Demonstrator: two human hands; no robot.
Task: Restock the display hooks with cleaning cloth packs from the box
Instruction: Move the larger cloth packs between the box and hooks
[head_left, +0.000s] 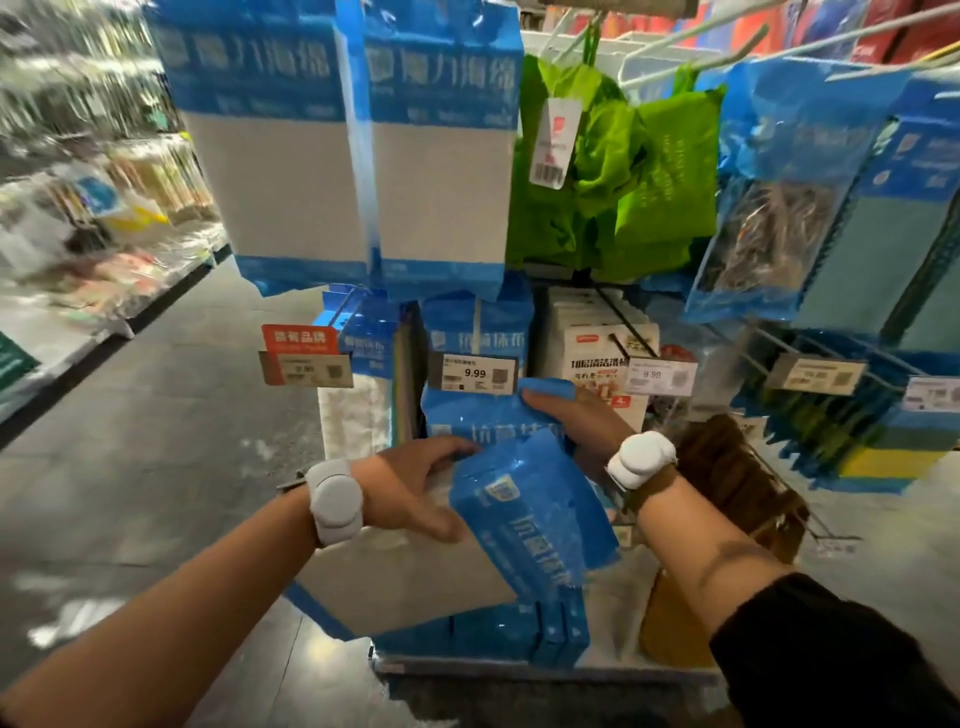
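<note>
Single head view, wide-angle, looking forward-down, close above cleaning cloth packs (530, 514).
</note>
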